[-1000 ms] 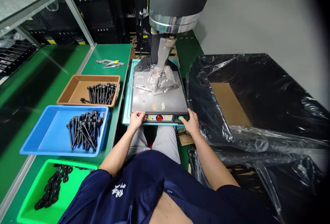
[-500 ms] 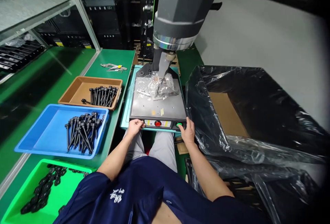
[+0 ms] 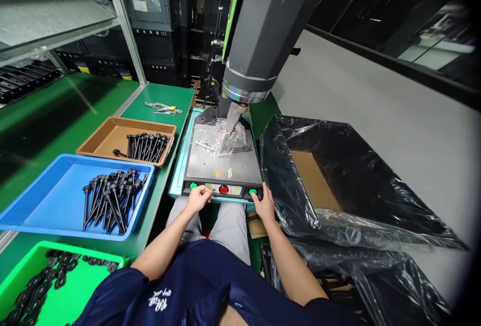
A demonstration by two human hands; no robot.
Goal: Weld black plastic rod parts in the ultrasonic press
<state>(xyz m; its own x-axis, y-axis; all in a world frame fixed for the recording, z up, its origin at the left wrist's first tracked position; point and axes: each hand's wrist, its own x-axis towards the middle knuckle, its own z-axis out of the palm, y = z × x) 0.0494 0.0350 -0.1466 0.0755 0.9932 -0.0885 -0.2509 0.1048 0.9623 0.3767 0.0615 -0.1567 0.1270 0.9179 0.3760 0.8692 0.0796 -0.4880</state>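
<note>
The control panel (image 3: pixel 221 189) ran along the near edge of the press plate (image 3: pixel 223 163) — bagged part (image 3: pixel 221 138) under the horn at the plate's far end. Left hand (image 3: pixel 198 199) rested loosely curled on the panel beside the left green button (image 3: pixel 193 186), holding nothing. Right hand (image 3: pixel 264 205) lay open-fingered, fingertips beside the right green button (image 3: pixel 252 192) — the black-lined box (image 3: pixel 338 176) crowded the panel's right edge.

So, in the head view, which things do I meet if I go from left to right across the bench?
Blue tray → brown tray → left hand → red button → right hand → black bag
</note>
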